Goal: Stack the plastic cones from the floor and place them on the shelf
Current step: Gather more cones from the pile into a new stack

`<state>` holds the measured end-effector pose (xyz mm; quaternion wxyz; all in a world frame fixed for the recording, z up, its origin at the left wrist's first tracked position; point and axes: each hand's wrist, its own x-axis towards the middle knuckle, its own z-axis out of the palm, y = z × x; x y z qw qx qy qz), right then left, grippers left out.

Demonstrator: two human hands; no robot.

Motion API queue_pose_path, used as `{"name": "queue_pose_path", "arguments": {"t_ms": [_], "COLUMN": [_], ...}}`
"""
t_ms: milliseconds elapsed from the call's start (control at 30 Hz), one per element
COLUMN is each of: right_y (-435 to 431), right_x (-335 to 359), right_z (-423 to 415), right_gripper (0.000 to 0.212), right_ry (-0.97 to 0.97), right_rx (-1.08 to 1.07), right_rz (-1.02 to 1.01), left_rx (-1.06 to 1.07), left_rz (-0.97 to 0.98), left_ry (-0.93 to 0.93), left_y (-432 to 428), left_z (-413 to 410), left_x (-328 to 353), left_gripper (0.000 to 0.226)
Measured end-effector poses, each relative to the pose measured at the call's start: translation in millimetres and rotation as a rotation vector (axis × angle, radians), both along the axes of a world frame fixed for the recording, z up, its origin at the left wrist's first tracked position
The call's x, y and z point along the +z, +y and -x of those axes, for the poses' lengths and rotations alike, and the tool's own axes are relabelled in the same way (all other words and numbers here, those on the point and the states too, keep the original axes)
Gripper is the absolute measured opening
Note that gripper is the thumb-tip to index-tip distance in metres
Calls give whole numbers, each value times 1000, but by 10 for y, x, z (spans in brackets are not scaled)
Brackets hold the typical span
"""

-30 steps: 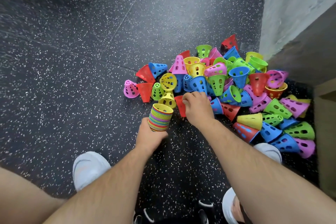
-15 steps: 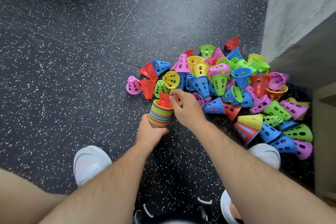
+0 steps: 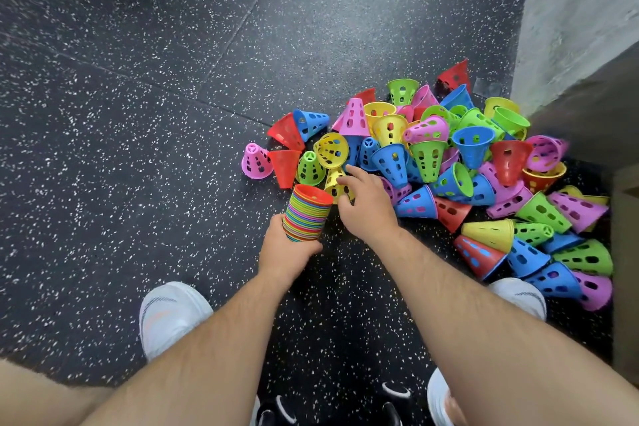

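Left hand [image 3: 290,249] gripping cone stack [image 3: 306,214], right hand [image 3: 366,211] over yellow cone [image 3: 333,187], its grasp hidden

The stack of nested cones [image 3: 306,214] sits in the left hand [image 3: 288,251], just left of the right hand [image 3: 366,209]. The pile of loose cones [image 3: 449,162] lies on the floor [image 3: 138,114] ahead and right of the right hand, its nearest cones at the fingertips [image 3: 350,169].

Bright even overhead light, soft shadows, wide-angle bending at edges, slight motion blur
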<state>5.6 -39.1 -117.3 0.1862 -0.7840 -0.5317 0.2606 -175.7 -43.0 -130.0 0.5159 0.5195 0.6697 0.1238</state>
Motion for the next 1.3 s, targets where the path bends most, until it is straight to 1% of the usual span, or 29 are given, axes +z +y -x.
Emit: {"name": "queue_pose_path", "arguments": {"t_ms": [33, 100, 167, 200, 267, 333, 433, 500, 567, 633, 667, 767, 867, 933, 1067, 1167, 1200, 1233, 1300], "right_y": [8, 16, 23, 24, 23, 7, -45, -77, -97, -107, -106, -44, 48, 106, 154, 134, 132, 140, 214], "right_x": [15, 48, 58, 54, 26, 22, 57, 97, 133, 155, 168, 227, 327, 368, 402, 443, 454, 457, 427], "right_z": [-3, -12, -42, -61, -89, -114, -160, -196, -242, -285, -300, -300, -212, -132, 25, 118, 135, 139, 97], "right_gripper": [38, 27, 17, 18, 30, 42, 50, 50, 40, 24, 20, 18, 14, 14, 12, 27, 32, 35, 33], "right_ry": [8, 17, 4, 3, 1, -4, 35, 56, 48, 35, 31, 44, 73, 70, 65, 92, 119, 158, 206], "right_rx": [0, -14, 5, 23, 57, 67, 32, -13, -53, -78, -84, -92, -33, 64, 256, 362, 346, 285, 77], "right_rz": [-15, -45, -26, -2, 38, 16, -31, -26, -60, -149, -205, -336, -378, -358, -249, -100, -56, -46, -96], "left_rx": [0, 2, 3, 1, -1, 3, 18, 31, 36, 39, 41, 37, 37, 49, 77, 88, 87, 86, 80], "left_rz": [5, 7, 3, 3, -2, -7, -22, -21, -15, -18, -21, -26, -36, -46, -70, -71, -70, -69, -65], "left_ry": [0, -1, 4, 8, 15, 17, 21, 16, 11, 10, 12, 18, 11, 7, 17, 21, 22, 20, 22], "left_y": [5, 12, 11, 5, -6, -18, -32, -38, -48, -50, -48, -31, 6, 36, 104, 171, 190, 203, 222], "left_z": [-3, -14, -26, -30, -26, -12, 12, 28, 42, 51, 52, 46, 43, 41, 31, 27, 28, 24, 10], "left_x": [-3, -4, -16, -19, -17, -19, -25, -24, -13, -2, 8, 32, 47, 62, 82, 93, 91, 89, 67], "left_gripper": [63, 64, 65, 65, 65, 65, 65, 65, 64, 62, 61, 61, 63, 63, 60, 60, 61, 62, 63]}}
